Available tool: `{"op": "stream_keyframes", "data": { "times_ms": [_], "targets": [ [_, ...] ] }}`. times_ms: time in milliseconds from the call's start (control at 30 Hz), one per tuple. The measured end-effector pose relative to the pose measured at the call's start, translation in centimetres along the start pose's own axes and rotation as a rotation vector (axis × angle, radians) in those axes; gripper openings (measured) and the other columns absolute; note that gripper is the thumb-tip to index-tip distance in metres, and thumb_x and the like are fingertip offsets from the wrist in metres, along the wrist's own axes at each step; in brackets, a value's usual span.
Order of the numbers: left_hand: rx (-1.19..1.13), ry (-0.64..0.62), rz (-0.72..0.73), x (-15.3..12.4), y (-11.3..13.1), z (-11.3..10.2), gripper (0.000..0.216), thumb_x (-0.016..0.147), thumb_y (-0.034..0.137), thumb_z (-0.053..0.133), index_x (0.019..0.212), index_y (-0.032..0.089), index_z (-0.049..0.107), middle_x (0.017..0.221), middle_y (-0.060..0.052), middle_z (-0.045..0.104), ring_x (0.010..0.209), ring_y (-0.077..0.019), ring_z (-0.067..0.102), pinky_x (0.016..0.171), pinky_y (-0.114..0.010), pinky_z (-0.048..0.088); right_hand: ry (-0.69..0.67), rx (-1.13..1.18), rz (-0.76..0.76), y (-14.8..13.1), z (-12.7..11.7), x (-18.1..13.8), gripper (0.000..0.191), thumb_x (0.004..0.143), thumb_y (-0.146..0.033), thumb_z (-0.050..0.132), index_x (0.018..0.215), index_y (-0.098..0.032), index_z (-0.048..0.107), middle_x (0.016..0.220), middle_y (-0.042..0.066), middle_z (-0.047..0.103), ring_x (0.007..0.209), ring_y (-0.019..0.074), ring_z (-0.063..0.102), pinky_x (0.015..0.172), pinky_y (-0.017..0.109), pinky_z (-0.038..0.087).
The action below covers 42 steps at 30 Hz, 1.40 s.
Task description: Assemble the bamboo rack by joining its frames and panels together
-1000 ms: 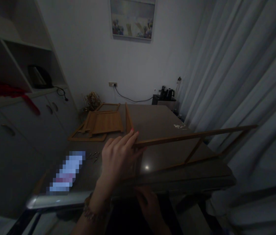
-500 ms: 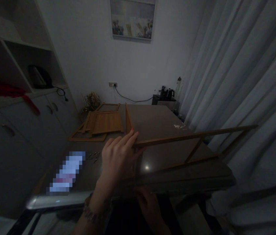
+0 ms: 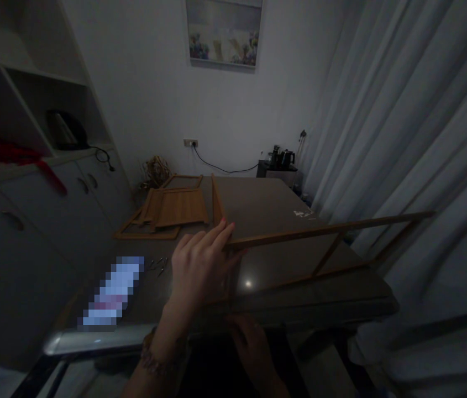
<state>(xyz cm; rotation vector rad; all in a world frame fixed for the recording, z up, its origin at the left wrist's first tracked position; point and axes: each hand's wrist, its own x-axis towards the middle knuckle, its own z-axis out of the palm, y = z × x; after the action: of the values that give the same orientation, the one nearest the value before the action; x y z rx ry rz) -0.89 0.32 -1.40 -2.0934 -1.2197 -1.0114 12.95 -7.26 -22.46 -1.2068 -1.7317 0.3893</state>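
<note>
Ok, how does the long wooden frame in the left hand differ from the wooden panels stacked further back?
The long open wooden frame stands on edge, gripped at its near end by the left hand; the stack of wooden panels lies flat, untouched. The frame is bare rails and crossbars; the stack's top panel is a closed board. Both are light brown wood on the dark table.

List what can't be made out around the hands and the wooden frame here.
- Right hand: head view, below the table edge in darkness; its grip is unreadable.
- Wooden frame: near corner covered by the left hand gripping it.
- Small metal pieces: too small and dim to count.
- Pixelated patch on the table: contents blurred.
</note>
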Motion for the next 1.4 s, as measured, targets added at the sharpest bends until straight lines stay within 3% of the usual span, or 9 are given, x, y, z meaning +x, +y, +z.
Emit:
{"op": "stream_keyframes", "data": {
  "times_ms": [200,333,600,767,1100,1400],
  "targets": [
    [0.008,-0.015,-0.003,0.0,0.0,0.0,0.045,0.081,0.05,0.063,0.118,0.024,0.063,0.119,0.0,0.069,0.081,-0.021,0.068,0.066,-0.038,0.045,0.046,-0.132,-0.092,-0.2,-0.1,0.3,0.026,0.099,-0.034,0.044,0.097,-0.024,0.068,0.083,0.003,0.073,0.075,0.0191,0.068,0.068,0.029,0.052],
    [0.0,-0.011,-0.006,0.0,-0.1,0.0,0.045,0.082,0.051,0.062,0.118,0.023,0.063,0.12,-0.001,0.068,0.081,-0.0213,0.068,0.067,-0.037,0.045,0.03,-0.186,-0.088,-0.3,-0.3,0.6,0.02,0.097,-0.031,0.05,0.089,-0.025,0.068,0.079,0.001,0.072,0.077,0.0212,0.065,0.073,0.034,0.049],
    [-0.004,-0.019,-0.005,0.0,-0.1,-0.1,0.046,0.082,0.051,0.062,0.119,0.023,0.062,0.119,-0.002,0.069,0.083,-0.0217,0.068,0.068,-0.038,0.045,-0.079,0.001,0.018,-0.5,-0.6,0.9,0.017,0.094,-0.02,0.055,0.09,-0.024,0.071,0.084,0.001,0.072,0.083,0.0181,0.064,0.077,0.029,0.049],
    [-0.021,-0.019,-0.006,-0.1,-0.1,-0.1,0.045,0.082,0.049,0.062,0.119,0.023,0.063,0.118,-0.003,0.069,0.082,-0.0222,0.069,0.066,-0.038,0.045,-0.127,0.046,0.015,-1.2,-1.4,1.2,0.019,0.092,-0.017,0.057,0.102,-0.025,0.07,0.095,0.002,0.074,0.091,0.0189,0.065,0.084,0.032,0.05],
    [-0.005,-0.029,-0.002,0.2,0.0,-0.2,0.045,0.082,0.049,0.062,0.118,0.022,0.063,0.118,-0.004,0.069,0.081,-0.0226,0.069,0.065,-0.038,0.045,-0.305,-0.009,-0.078,-1.0,-2.8,1.6,0.047,0.09,-0.01,0.057,0.131,-0.032,0.056,0.115,0.0,0.071,0.106,0.0191,0.061,0.096,0.035,0.048],
    [0.0,-0.014,0.002,0.0,0.0,-0.2,0.044,0.082,0.049,0.062,0.117,0.022,0.063,0.119,-0.003,0.069,0.081,-0.0217,0.069,0.066,-0.038,0.045,-0.348,-0.02,-0.009,-2.1,-3.4,2.3,0.026,0.09,-0.011,0.06,0.108,-0.027,0.068,0.103,0.001,0.07,0.1,0.0186,0.061,0.091,0.032,0.049]
  ]
}}
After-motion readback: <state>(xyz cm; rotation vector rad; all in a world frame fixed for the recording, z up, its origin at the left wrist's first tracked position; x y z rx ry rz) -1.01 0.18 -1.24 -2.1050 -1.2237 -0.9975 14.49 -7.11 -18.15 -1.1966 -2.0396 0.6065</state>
